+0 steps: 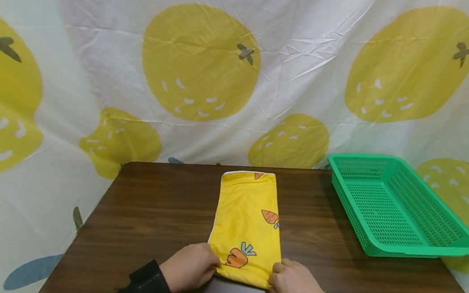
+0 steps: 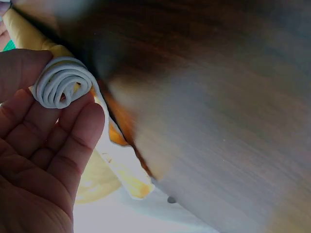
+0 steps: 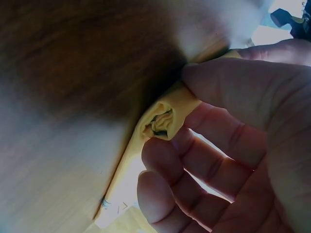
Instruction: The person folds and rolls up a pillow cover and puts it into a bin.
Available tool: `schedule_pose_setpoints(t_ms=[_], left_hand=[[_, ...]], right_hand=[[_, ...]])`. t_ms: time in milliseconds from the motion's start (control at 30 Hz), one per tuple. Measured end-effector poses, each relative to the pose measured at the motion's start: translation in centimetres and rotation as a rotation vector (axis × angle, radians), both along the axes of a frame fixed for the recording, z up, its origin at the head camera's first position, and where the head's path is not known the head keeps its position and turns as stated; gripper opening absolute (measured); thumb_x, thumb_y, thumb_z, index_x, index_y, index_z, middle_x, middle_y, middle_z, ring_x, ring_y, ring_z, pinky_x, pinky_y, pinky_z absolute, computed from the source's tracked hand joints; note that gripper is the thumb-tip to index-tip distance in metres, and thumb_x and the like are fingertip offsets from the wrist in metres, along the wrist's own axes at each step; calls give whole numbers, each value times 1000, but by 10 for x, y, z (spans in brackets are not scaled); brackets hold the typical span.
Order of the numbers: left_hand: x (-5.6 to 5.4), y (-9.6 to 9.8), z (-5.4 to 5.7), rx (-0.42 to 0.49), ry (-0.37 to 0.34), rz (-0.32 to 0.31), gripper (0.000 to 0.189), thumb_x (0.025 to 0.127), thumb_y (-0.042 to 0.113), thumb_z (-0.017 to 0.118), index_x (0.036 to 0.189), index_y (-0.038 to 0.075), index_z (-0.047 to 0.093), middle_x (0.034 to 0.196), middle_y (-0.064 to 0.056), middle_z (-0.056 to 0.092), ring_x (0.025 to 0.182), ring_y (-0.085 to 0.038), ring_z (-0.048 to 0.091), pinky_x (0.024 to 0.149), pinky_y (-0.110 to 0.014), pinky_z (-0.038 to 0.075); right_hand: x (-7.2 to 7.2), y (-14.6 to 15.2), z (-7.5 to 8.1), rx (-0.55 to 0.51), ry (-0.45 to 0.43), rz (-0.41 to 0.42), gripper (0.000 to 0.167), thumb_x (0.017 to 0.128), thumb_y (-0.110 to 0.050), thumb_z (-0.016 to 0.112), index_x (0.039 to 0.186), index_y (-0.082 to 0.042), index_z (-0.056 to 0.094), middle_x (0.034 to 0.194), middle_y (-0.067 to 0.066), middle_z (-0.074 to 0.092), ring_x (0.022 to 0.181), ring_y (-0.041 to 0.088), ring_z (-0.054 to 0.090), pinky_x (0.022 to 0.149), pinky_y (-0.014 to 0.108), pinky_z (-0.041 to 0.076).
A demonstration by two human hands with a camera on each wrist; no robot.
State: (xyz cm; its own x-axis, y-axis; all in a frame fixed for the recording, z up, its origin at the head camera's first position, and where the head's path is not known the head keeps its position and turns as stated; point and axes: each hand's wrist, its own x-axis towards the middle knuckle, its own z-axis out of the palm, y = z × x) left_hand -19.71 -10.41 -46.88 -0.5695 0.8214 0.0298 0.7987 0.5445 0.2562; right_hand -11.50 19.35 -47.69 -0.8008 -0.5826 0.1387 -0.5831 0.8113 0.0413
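one yellow cloth (image 1: pixel 248 213), carrot-printed, with white edging showing along its left and far sides, is lying lengthwise near the middle of a dark wooden table (image 1: pixel 158 214); its far stretch is running flat toward the table's far edge, while its near end is forming a short roll (image 1: pixel 244 278). one left hand (image 1: pixel 192 266), with a black sleeve (image 1: pixel 140 290) at the wrist, is pinching the roll's left end between thumb and fingers. one right hand (image 1: pixel 294 282) is likewise gripping the right end. one green basket (image 1: pixel 422 250) is sitting to the right, well apart from the cloth. one lemon-printed sheet (image 1: pixel 307 16) is hanging on the far side. condition, as i am judging it from across the room: the step in hand is looking like rolling the cloth from near to far. the left end is showing an oval coil of white-edged layers; the right end is showing bunched, crumpled folds; the roll is lying aslant, its right end nearer than its left. handling notes: good work would be calling for tucking the right-hand folds snug, then advancing that end slightly more until the roll is lying square. both hands would best be turning together, pressing lightly, so that the layers are tightening without dragging the flat stretch; such thin fabric is probably going to be slipping sideways or wrinkling otherwise.
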Motion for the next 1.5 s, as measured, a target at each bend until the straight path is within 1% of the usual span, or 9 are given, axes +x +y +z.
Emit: schedule_pose_setpoints(t_ms=[300,433,633,933,1133,1233,1333,1433,1500], left_hand=[[-9,-2,-1,37,-48,-3,6,98,17,75,96,20,79,93,11,72,87,-1,61,79,-27,56],[-9,0,-2,48,-69,5,15,103,21,70,88,21,73,83,14,63,79,0,52,74,-24,50],[-11,5,-4,66,-159,25,25,104,19,67,80,20,64,74,15,50,69,1,44,67,-21,43],[-14,2,-8,103,-226,42,21,104,18,68,83,21,70,84,12,53,74,1,45,69,-20,43],[-20,-2,-10,214,-339,134,13,99,23,77,90,17,70,79,13,60,68,2,49,64,-20,45],[-20,-2,-8,230,-357,170,17,97,23,80,87,17,67,73,12,57,64,1,47,59,-20,42],[-21,-2,-8,226,-350,179,20,96,23,80,84,18,66,71,13,55,62,1,46,57,-20,40],[-20,-2,-8,232,-340,174,20,97,23,80,83,18,65,71,13,55,62,1,45,57,-20,40],[-20,-3,-8,242,-339,166,20,97,23,79,83,18,65,71,13,55,62,1,45,57,-20,40]], right_hand=[[2,-1,-2,-8,-19,-24,18,83,-26,87,73,-19,74,73,-9,59,70,7,50,64,24,44],[2,0,-3,-17,12,-13,18,81,-24,88,72,-19,73,73,-9,59,70,8,51,65,24,45],[3,0,-4,-30,33,-4,16,80,-23,89,73,-19,74,74,-9,60,71,8,51,65,23,45],[4,2,-3,-42,6,-16,14,83,-28,88,79,-21,77,77,-10,61,74,7,52,68,24,47],[3,2,-3,-53,-3,-20,14,85,-25,87,78,-20,76,78,-10,61,75,7,53,68,25,47],[2,1,-2,-46,5,-19,14,85,-23,86,77,-19,76,77,-10,62,74,7,52,67,24,47],[0,3,2,-33,10,-2,16,88,-22,84,76,-19,74,75,-10,63,72,7,52,66,23,45],[-4,5,7,-36,-49,-14,18,91,-21,82,77,-19,72,74,-9,64,71,7,51,65,23,44],[-8,6,8,-58,-128,-49,19,93,-19,80,77,-18,70,72,-10,62,70,7,49,63,24,42]])
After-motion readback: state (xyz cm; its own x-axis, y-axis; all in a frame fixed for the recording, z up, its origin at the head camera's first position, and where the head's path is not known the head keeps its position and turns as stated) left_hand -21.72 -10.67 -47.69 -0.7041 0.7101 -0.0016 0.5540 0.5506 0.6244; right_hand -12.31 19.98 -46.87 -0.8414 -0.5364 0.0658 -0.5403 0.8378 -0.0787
